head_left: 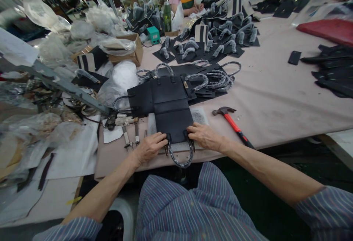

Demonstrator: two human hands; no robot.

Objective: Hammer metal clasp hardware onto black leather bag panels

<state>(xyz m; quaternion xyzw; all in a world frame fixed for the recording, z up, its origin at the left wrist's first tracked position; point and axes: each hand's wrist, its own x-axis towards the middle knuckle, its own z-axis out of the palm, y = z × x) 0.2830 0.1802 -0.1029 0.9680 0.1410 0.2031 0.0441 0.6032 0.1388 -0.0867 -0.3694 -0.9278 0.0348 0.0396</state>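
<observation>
A black leather bag panel lies flat in front of me over a grey-white slab. A plastic-wrapped handle is joined to its near edge and hangs over the table edge. My left hand is closed on the panel's left near corner, beside one handle end. At the right near corner, my right hand is closed on the panel next to the other handle end. Both sets of fingertips are partly hidden. A claw hammer with a red and black grip lies to the right.
Hand tools lie left of the slab. Behind are stacked bag pieces with wrapped handles and more black pieces. A metal post slants across the left. A phone lies at right. Across the table, a person works.
</observation>
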